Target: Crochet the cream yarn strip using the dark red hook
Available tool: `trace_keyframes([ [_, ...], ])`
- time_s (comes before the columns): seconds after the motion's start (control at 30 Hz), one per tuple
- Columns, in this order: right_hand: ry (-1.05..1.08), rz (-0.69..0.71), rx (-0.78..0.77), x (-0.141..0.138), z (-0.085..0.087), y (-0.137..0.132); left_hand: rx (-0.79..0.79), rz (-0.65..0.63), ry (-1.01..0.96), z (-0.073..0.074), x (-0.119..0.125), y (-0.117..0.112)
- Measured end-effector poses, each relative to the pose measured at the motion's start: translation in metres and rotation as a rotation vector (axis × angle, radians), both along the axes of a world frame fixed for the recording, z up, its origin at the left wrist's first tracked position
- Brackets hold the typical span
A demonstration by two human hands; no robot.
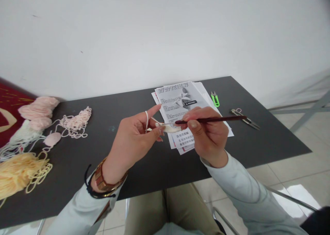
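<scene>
My right hand point(206, 133) grips a crochet hook point(219, 119) with a dark reddish-brown handle, held almost level. Its thin metal end points left and meets a small strip of cream crochet work point(170, 129). Thumb and fingers of my left hand point(138, 132) pinch the left end of that strip, and a strand of cream yarn point(147, 120) loops over the raised index finger. Both hands are above the table, partly over a stack of printed sheets point(171, 108). Just where the hook tip enters the stitch is too small to tell.
Pink yarn point(38, 113), a loose pink tangle point(76, 121) and yellow yarn point(20, 173) lie at the left on the dark table point(98, 166). Green thread snips point(215, 99) and metal snips point(244, 119) rest right of the sheets. A white wall point(144, 32) stands behind.
</scene>
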State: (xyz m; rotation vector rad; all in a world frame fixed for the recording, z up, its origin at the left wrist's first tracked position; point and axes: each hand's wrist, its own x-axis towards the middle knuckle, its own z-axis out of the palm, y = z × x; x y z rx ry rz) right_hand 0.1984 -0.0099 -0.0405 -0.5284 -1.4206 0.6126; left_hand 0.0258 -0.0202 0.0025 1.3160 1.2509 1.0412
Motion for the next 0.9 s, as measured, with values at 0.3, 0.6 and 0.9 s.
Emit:
trace_keyframes([
  [0.3,-0.262,-0.058,0.229,0.000,-0.001,-0.005,0.021,0.070,0.021,-0.006,0.004,0.002],
  [0.6,-0.492,-0.118,0.432,0.002,-0.011,-0.001,-0.077,0.159,-0.217,-0.018,0.009,0.010],
  [0.9,-0.616,-0.164,0.501,0.007,-0.011,-0.003,-0.040,0.217,-0.308,-0.017,0.011,0.013],
])
